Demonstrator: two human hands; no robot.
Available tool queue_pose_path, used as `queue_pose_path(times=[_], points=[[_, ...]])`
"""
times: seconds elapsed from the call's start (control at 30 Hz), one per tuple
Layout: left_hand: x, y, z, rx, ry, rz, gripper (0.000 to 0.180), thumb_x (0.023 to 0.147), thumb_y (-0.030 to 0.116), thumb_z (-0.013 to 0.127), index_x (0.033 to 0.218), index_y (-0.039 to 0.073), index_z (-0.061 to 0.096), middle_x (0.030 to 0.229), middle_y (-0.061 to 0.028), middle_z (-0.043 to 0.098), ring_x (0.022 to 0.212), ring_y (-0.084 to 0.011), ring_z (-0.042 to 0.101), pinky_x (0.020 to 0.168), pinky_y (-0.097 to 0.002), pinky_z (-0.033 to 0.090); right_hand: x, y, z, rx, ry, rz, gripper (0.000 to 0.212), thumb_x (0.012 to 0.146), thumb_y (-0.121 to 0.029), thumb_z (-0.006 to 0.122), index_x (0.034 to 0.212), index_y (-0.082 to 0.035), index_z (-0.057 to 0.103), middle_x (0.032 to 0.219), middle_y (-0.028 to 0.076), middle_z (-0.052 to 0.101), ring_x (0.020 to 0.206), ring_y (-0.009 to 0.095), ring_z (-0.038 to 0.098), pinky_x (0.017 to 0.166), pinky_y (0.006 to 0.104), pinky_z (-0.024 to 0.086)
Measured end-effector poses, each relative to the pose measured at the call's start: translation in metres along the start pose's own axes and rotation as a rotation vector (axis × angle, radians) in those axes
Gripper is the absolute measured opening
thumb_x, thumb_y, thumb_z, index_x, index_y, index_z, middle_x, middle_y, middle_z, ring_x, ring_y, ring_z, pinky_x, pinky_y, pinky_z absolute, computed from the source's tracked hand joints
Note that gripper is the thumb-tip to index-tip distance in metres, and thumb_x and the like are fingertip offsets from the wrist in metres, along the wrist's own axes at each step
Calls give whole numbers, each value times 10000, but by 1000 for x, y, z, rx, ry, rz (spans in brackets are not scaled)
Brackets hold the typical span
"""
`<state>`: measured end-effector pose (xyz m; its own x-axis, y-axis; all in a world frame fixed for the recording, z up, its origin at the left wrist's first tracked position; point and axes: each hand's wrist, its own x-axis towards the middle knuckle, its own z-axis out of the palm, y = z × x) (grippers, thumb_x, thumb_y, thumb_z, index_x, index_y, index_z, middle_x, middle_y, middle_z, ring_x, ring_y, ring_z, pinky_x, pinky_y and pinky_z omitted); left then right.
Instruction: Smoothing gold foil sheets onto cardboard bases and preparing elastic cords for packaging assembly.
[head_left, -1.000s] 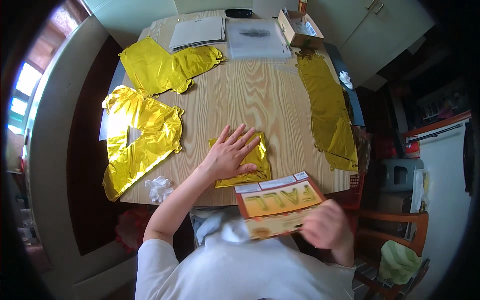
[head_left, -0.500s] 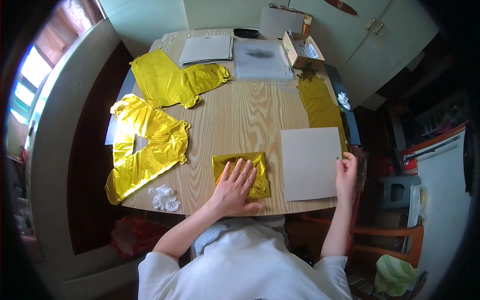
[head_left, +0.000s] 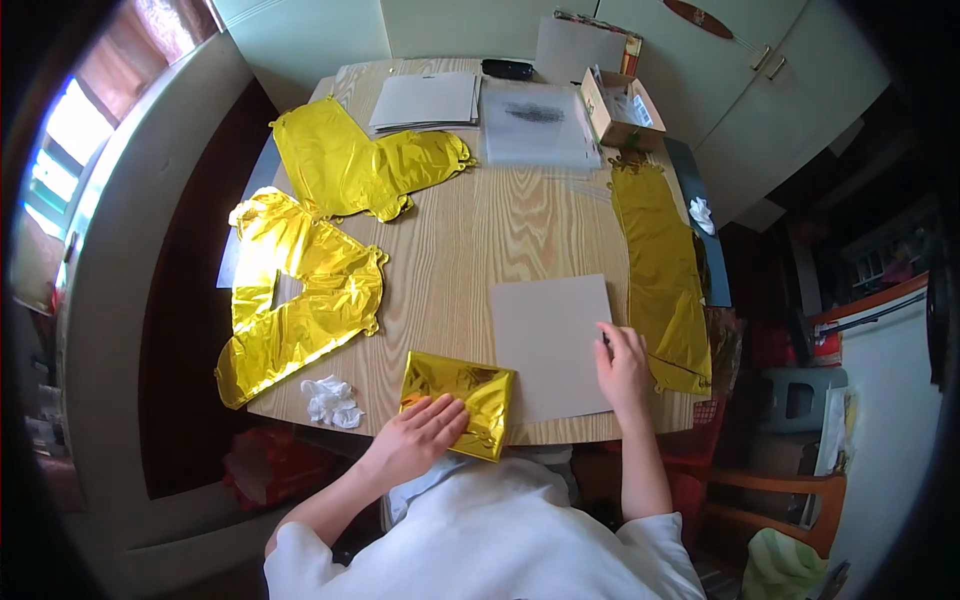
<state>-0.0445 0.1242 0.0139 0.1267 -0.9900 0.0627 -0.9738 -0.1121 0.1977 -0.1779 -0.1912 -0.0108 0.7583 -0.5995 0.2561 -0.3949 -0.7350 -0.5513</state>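
Note:
A folded gold foil balloon, flat and roughly square, lies at the table's near edge, its lower corner jutting past it. My left hand rests on its lower left part, fingers stretched out flat; the thumb is hidden. Right beside the foil, a grey cardboard sheet lies on the table, and their edges meet or slightly overlap. At the sheet's right edge, my right hand grips it between thumb and curled fingers.
Unfolded gold foil balloons lie at far left, left and right. Crumpled white tissue sits near left. Farther back are stacked grey sheets, a clear plastic sheet and an open box.
The cardboard sheet has slid left toward the folded foil with my right hand. My left hand and the foil have moved toward me and slightly left; the foil has turned a little.

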Motion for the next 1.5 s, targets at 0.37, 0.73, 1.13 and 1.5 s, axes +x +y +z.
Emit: queue_pose_path(times=[0.37, 0.73, 1.13, 1.5], points=[[53, -14, -32, -2122, 259, -1010, 324, 987, 250, 521, 1232, 39, 500, 1105, -89, 622, 986, -215, 644, 849, -388, 550, -20, -31, 24, -118, -32, -116, 286, 857, -186, 641, 1130, -108, 602, 1004, 98, 546, 955, 302, 522, 829, 428, 460], [94, -22, 22, -2217, 132, -1036, 325, 1017, 207, 426, 1266, 0, 449, 1201, -145, 578, 1061, -266, 618, 922, -431, 516, 8, -26, 29, -56, -351, -467, 685, 917, -468, 544, 1428, -46, 370, 1485, 150, 356, 1395, 319, 304, 1148, 507, 197], [90, -37, -2, -390, 249, -314, 777, 802, 245, 715, 1430, 8, 322, 1397, -224, 405, 1301, -371, 421, 1057, -440, 366, 9, -28, 33, -273, -416, -515, 909, 837, -641, 534, 1462, -25, 298, 1530, 136, 284, 1435, 277, 231, 1173, 475, 155], [111, -55, 10, -75, -94, 11, 1276, 560, 729, 702, 1464, -39, 234, 1516, -264, 232, 1434, -418, 157, 1162, -529, 127, 14, -29, 32, -253, -471, -526, 1181, 669, -768, 602, 1471, 22, 242, 1544, 170, 229, 1444, 297, 192, 1180, 472, 129]])
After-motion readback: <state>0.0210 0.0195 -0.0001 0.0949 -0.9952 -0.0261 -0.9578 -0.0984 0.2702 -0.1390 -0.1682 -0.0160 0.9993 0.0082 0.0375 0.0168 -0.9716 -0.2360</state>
